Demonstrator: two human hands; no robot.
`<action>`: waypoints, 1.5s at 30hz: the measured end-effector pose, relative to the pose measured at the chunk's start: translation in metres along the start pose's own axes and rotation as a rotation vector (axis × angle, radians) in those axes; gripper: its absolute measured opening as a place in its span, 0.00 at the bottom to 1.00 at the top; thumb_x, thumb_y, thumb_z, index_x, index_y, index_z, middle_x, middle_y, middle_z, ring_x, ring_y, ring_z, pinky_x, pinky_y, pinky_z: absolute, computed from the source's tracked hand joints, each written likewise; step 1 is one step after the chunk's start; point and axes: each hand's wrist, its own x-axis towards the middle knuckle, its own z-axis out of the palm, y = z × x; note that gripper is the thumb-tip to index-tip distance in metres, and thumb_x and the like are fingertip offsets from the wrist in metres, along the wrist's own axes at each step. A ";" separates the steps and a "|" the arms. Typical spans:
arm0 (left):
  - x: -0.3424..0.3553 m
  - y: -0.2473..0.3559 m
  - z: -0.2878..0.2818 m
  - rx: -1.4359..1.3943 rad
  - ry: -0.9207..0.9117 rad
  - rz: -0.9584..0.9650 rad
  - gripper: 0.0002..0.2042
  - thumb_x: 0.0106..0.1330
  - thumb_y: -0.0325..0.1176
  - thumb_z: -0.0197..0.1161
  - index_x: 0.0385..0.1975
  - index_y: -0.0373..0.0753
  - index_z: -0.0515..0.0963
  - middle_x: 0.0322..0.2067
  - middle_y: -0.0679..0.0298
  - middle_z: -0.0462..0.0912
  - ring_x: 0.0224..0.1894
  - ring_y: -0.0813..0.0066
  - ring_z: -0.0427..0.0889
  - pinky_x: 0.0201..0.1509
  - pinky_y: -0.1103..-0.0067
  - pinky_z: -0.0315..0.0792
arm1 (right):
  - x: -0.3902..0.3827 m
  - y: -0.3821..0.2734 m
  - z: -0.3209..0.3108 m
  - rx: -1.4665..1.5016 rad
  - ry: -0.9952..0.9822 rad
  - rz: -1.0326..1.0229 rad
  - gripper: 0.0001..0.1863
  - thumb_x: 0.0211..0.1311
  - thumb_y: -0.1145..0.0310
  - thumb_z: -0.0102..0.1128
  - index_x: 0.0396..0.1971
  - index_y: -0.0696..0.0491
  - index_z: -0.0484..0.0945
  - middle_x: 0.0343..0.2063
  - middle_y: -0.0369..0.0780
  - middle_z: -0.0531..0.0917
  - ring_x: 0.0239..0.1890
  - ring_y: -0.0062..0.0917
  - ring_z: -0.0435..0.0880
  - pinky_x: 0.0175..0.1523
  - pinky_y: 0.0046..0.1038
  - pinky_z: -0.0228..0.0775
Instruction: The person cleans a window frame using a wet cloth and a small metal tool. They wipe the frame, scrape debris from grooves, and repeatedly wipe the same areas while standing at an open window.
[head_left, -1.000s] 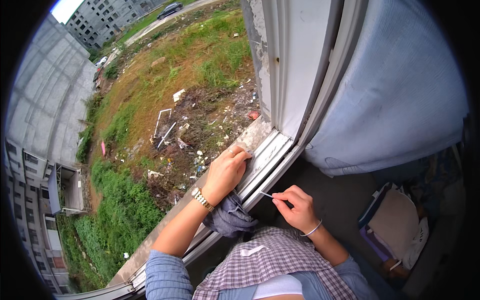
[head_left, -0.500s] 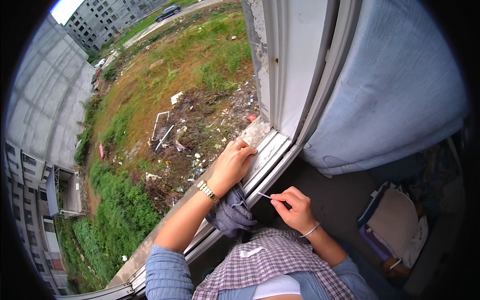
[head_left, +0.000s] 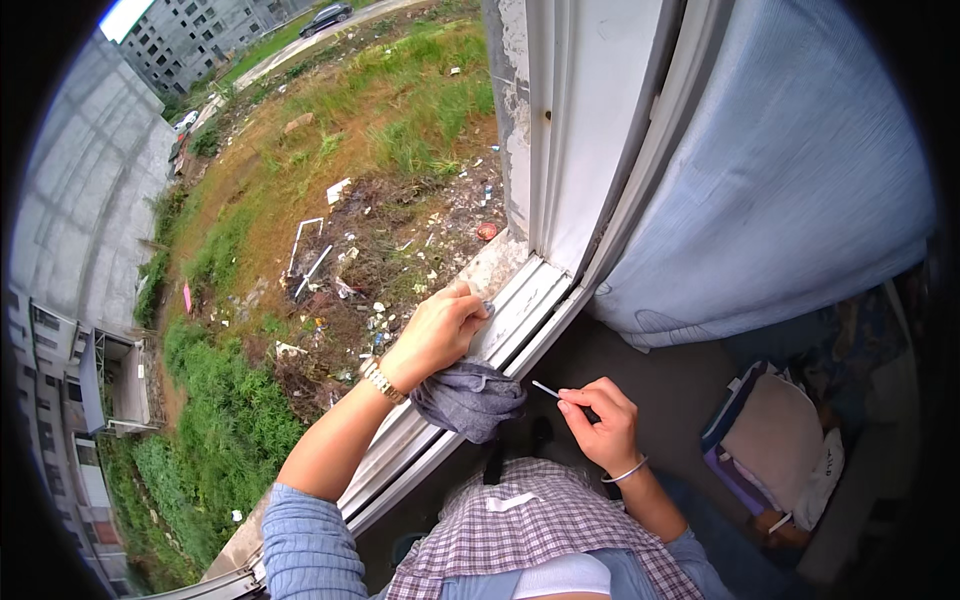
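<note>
My left hand (head_left: 436, 338), with a gold watch at the wrist, is above the outer edge of the white window track (head_left: 528, 300). Its fingers are closed round a dark grey cloth (head_left: 470, 402), most of which hangs in a bunch below the palm, over the inner rail. A small bit of cloth pokes out by the fingertips. To the right, on the room side of the frame, my right hand (head_left: 606, 428) pinches a thin pale stick (head_left: 546, 388) between thumb and fingers. Its tip points left toward the cloth, apart from it; its other end is hidden in the hand.
A light blue curtain (head_left: 780, 170) hangs on the right beside the white window frame (head_left: 590, 130). Folded fabric items (head_left: 775, 440) lie at lower right. Outside, far below, is overgrown ground (head_left: 400, 130) with scattered rubbish, and grey buildings (head_left: 90, 180) stand at the left.
My left hand has moved left, back along the track, and the cloth now hangs more fully below it. My right hand has drawn slightly right with the stick. The view has shifted a little.
</note>
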 end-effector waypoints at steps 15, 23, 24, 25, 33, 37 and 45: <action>0.014 -0.004 0.010 0.047 0.066 0.054 0.04 0.59 0.26 0.65 0.32 0.36 0.83 0.31 0.57 0.79 0.37 0.56 0.80 0.43 0.68 0.75 | 0.005 -0.002 0.006 0.014 -0.009 -0.021 0.08 0.53 0.79 0.71 0.34 0.54 0.85 0.28 0.40 0.83 0.27 0.28 0.83 0.29 0.26 0.75; -0.072 -0.009 -0.022 0.011 0.009 -0.089 0.03 0.56 0.24 0.68 0.30 0.36 0.84 0.29 0.59 0.80 0.35 0.59 0.81 0.40 0.70 0.74 | 0.001 0.007 0.007 0.004 0.059 -0.001 0.08 0.53 0.79 0.71 0.33 0.54 0.85 0.28 0.39 0.83 0.27 0.27 0.84 0.29 0.25 0.76; -0.060 -0.011 -0.012 0.017 0.090 -0.038 0.04 0.56 0.23 0.69 0.30 0.36 0.84 0.29 0.60 0.80 0.34 0.61 0.81 0.39 0.72 0.75 | 0.004 0.007 0.008 0.000 0.071 -0.005 0.08 0.53 0.79 0.71 0.33 0.54 0.85 0.28 0.39 0.83 0.27 0.27 0.84 0.29 0.26 0.76; -0.043 -0.009 -0.002 -0.020 0.136 -0.059 0.04 0.56 0.22 0.68 0.31 0.36 0.84 0.30 0.59 0.80 0.35 0.60 0.81 0.40 0.72 0.75 | 0.008 0.008 0.008 -0.016 0.067 -0.011 0.08 0.53 0.79 0.71 0.33 0.54 0.84 0.28 0.39 0.83 0.27 0.27 0.84 0.30 0.26 0.76; -0.026 0.001 0.002 0.024 0.229 -0.037 0.11 0.59 0.30 0.68 0.41 0.39 0.81 0.44 0.58 0.81 0.46 0.57 0.80 0.50 0.68 0.74 | 0.081 -0.015 0.025 -0.208 -0.061 -0.134 0.05 0.59 0.73 0.67 0.35 0.52 0.84 0.30 0.37 0.81 0.25 0.31 0.84 0.29 0.29 0.77; -0.038 0.005 -0.003 -0.002 0.196 -0.093 0.14 0.59 0.32 0.68 0.46 0.40 0.79 0.46 0.58 0.80 0.48 0.56 0.79 0.52 0.67 0.74 | 0.112 -0.011 0.048 -0.500 -0.274 -0.272 0.02 0.60 0.71 0.63 0.31 0.52 0.81 0.28 0.39 0.77 0.23 0.34 0.84 0.28 0.33 0.76; -0.013 -0.017 0.019 -0.132 0.225 -0.034 0.09 0.58 0.28 0.64 0.38 0.36 0.81 0.39 0.55 0.81 0.44 0.53 0.81 0.49 0.66 0.75 | 0.154 -0.017 0.063 -0.828 -0.599 -0.473 0.02 0.55 0.73 0.59 0.27 0.52 0.81 0.28 0.40 0.78 0.23 0.38 0.83 0.30 0.37 0.77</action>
